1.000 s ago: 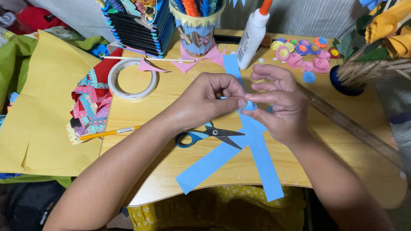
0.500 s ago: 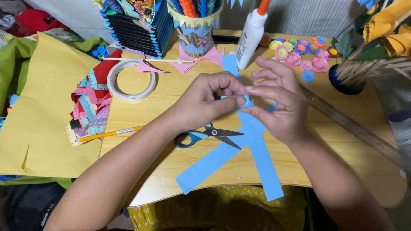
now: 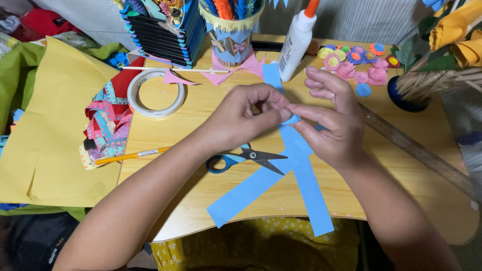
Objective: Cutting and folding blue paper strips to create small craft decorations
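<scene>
Head view: both hands (image 3: 296,120) on small frilly blue paper roll (image 3: 291,119)

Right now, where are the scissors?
In the head view, the blue-handled scissors lie shut on the wooden table, just below the left hand, their blades resting on a blue paper strip.

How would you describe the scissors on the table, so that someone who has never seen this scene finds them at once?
On the wooden table, look just below the left hand. The scissors lie there flat, blades closed and pointing right onto the crossed blue paper strips. Their blue handles and dark blades set them apart from the yellow pencil to their left.
</scene>
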